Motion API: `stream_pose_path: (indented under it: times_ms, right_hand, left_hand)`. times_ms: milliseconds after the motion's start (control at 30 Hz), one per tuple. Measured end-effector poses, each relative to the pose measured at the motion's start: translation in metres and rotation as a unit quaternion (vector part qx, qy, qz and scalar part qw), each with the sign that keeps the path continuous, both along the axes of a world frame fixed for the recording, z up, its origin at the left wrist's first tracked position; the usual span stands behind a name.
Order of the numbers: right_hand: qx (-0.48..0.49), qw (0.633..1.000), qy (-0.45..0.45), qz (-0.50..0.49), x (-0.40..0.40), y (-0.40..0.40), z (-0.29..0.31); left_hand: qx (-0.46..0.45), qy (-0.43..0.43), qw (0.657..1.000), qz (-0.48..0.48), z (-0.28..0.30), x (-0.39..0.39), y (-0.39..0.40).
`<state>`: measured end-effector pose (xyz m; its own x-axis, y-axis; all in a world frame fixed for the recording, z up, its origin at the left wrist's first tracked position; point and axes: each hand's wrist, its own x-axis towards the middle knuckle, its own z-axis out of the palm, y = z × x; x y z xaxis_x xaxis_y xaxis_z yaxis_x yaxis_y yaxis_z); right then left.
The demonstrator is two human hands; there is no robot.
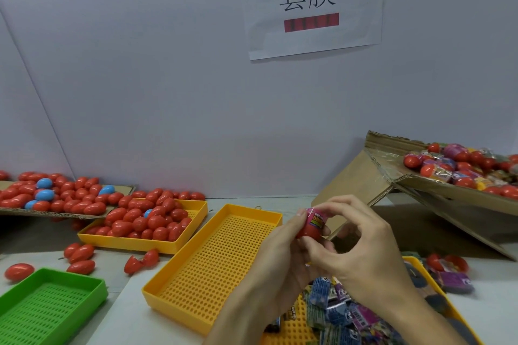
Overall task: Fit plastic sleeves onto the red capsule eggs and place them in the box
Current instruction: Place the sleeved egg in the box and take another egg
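Seen from the head camera, a person at a white worktable (126, 297) holds a red capsule egg (309, 231) between both hands, raised above the table near the middle of the frame. The left hand (276, 258) grips the egg from the left side, fingers curled around its lower half, while the right hand (361, 244) closes over it from the right, thumb and fingertips pinching a pink printed plastic sleeve (316, 220) that sits around the egg's upper part; the egg's red lower end shows bare below the sleeve. Beneath the hands, a yellow perforated tray (294, 328) holds a heap of flat printed sleeves (336, 305) in blue, purple and pink. Just left of it lies a second yellow tray (218, 263), its perforated floor bare. Farther left, a third yellow tray (140, 245) is piled with red eggs (151, 221), one blue among them, and behind it a flattened sheet of cardboard (64, 214) carries more red eggs and a few blue ones. Loose red eggs lie on the table beside a green tray (50, 302) at lower left. At right, a tilted cardboard box (437, 185) holds sleeved eggs (465, 168). A paper sign (312, 3) with two printed characters hangs on the wall.
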<state>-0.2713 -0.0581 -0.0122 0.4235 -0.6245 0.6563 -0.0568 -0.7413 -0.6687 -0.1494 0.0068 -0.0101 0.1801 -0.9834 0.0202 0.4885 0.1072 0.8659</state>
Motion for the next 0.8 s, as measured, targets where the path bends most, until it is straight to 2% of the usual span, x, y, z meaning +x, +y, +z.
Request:
stream_pose_path:
  times_ms: [367,500,633,800]
  right_hand:
    - [-0.003,1.0,0.014,-0.013,0.0015,-0.0029,-0.0024]
    - [0.012,1.0,0.021,0.011,0.0035,-0.0011,-0.0032]
    - [-0.028,0.999,0.021,0.002,0.0033,0.0003,-0.0007]
    - [-0.046,0.999,0.024,0.008,0.002,0.0004,-0.0008]
  left_hand:
    - [0.033,-0.034,0.999,0.019,0.0007,-0.0009,0.0]
    - [0.05,0.014,0.999,0.017,0.0043,-0.0045,0.0005]
    - [0.046,0.077,0.996,-0.013,0.0065,-0.0052,0.0038]
    - [0.037,0.074,0.997,-0.007,0.0056,-0.0052,0.0036]
